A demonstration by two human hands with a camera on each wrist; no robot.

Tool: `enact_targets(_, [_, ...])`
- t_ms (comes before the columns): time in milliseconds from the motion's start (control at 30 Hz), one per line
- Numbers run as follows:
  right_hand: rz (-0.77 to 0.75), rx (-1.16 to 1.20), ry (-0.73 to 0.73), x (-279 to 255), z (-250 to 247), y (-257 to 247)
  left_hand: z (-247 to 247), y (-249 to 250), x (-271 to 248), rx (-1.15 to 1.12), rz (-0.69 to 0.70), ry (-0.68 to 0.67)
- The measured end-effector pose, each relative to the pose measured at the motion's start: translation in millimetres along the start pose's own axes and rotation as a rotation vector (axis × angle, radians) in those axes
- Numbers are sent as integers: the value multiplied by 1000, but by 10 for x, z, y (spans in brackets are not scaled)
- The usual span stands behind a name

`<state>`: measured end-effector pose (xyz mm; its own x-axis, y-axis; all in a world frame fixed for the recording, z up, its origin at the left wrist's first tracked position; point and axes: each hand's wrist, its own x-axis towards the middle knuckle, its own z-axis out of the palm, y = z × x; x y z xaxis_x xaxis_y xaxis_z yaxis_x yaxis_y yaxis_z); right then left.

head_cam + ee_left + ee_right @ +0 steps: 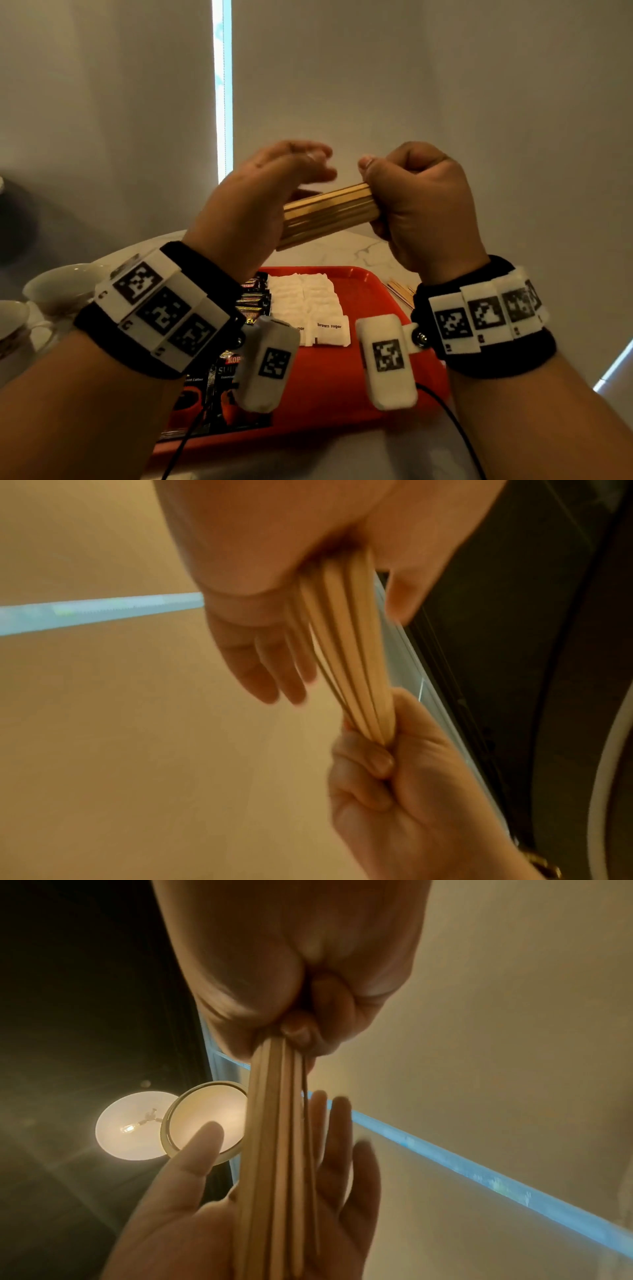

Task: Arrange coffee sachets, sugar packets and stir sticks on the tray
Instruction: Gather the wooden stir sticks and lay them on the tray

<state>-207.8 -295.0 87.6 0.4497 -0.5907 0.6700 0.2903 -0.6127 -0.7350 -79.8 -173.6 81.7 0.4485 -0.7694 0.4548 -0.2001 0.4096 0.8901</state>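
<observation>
Stir sticks (325,214) form 1 bundle held above the red tray (373,287). Right hand (421,209) grips one bundle end in a fist; left hand (260,202) has straight fingers, palm against the other end. Sugar packets (308,301) and coffee sachets (253,301) lie on the tray's left half.

Two hands, the left hand (253,192) and the right hand (421,205); one bundle of stir sticks (325,214), too tight to count. One red tray (370,294), two cups (58,287), several sugar packets (308,301) and coffee sachets (253,301), uncountable.
</observation>
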Motion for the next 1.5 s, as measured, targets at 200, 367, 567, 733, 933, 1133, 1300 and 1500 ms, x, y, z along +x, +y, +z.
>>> enact_targets(200, [-89, -204, -43, 38, -106, 15, 94, -10, -74, 532, -121, -353])
enact_targets(367, [-67, -233, -74, 63, -133, 38, 111, -66, -64, 612, -96, -344])
enact_targets(567, [92, 81, -126, 79, -128, 68, 65, -84, -33, 401, -125, -324])
enact_targets(733, [155, 430, -221, -6, 54, 108, 30, -119, -30, -254, -255, -356])
enact_targets(933, [245, 610, -281, -152, 269, 30, 105, -149, -69, -464, -354, -413])
enact_targets(1133, [358, 431, -180, -158, 333, 50, 138, -182, -66, -338, -414, -328])
enact_targets(1300, [403, 426, -68, -105, 287, 148, 44, -313, -21, -204, -532, -315])
enact_targets(1500, [793, 30, -41, 289, 33, 670, -237, -411, 64, -330, -559, 123])
